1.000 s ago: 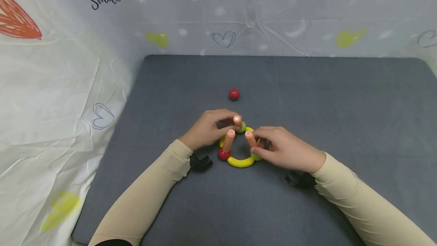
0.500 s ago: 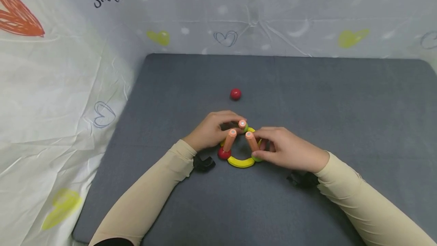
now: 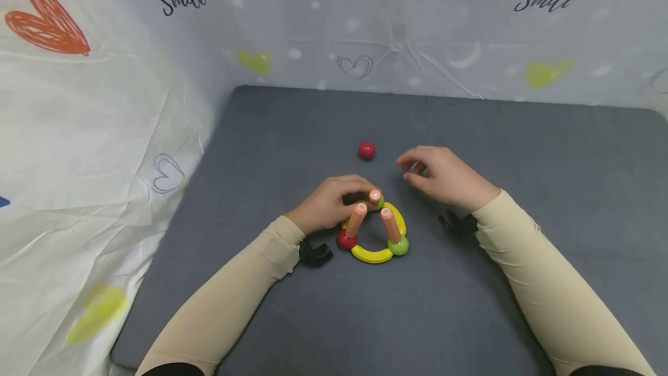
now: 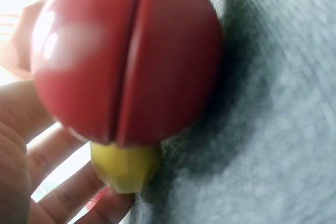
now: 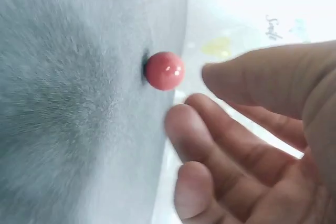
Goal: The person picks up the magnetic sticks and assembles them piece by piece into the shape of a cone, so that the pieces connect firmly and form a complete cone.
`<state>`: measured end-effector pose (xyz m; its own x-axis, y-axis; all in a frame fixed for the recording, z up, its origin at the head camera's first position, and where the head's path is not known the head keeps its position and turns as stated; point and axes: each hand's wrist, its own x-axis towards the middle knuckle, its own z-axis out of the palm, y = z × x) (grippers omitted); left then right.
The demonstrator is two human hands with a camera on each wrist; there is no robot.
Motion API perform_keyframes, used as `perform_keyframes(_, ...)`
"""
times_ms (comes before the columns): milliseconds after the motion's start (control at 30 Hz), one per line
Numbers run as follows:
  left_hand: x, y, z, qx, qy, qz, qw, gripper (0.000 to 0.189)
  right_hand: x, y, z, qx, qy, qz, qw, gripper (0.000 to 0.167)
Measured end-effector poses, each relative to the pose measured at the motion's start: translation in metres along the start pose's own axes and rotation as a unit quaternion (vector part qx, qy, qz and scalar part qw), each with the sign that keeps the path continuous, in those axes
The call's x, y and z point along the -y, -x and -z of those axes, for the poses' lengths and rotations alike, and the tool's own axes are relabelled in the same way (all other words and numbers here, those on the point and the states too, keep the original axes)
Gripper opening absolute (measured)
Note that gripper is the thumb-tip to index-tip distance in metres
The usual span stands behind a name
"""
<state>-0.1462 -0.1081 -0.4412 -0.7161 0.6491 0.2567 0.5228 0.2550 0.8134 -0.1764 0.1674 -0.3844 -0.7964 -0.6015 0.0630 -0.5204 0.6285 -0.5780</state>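
Observation:
A ring of yellow curved pieces [image 3: 371, 256] joined by balls lies on the table, with upright orange rods [image 3: 390, 225] on it. At its back my left hand [image 3: 326, 203] pinches the rear orange rod [image 3: 375, 196] by a green ball, which the fingers partly cover. A grooved red ball [image 4: 173, 56] of the ring fills much of the left wrist view. The ring's front right ball [image 3: 399, 245] is green. My right hand [image 3: 443, 177] hovers with loosely bent fingers, holding nothing, to the right of a loose red ball [image 3: 367, 150]. A gap separates them in the right wrist view.
The grey table [image 3: 522, 149] meets a white printed cloth [image 3: 308, 22] at the back and left. Black straps [image 3: 315, 255] hang below both wrists.
My right hand has let go of the front right rod and moved back toward the loose red ball. My left hand stays at the rear rod. The view has tilted slightly.

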Motion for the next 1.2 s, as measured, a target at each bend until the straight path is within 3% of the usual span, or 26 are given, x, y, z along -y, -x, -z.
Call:
perform_keyframes(167,0.004,0.001,-0.001,0.001,0.002,0.008,1.0000,0.029,-0.008,-0.035,-0.004,-0.005,-0.006,-0.019,0.9998,0.036)
perform_keyframes(400,0.010,0.001,-0.005,0.011,0.004,0.027,0.9996,0.031,-0.017,-0.068,-0.015,0.070,0.025,-0.019,0.9971,0.065)
perform_keyframes(567,0.013,0.001,-0.006,0.020,0.005,0.044,0.9988,0.032,-0.018,-0.079,-0.023,0.066,0.028,-0.020,0.9972,0.057)
perform_keyframes(867,0.014,-0.001,-0.007,0.032,-0.001,0.057,0.9978,0.032,-0.019,-0.077,-0.031,0.008,0.004,-0.050,0.9987,0.041)
perform_keyframes(1033,0.013,-0.001,-0.005,0.034,0.012,0.061,0.9975,0.034,-0.014,-0.063,-0.033,-0.027,-0.017,-0.070,0.9971,0.039)
perform_keyframes(1200,0.014,0.001,-0.001,0.030,0.022,0.061,0.9975,0.034,0.001,-0.047,-0.025,-0.037,-0.026,-0.062,0.9970,0.040)
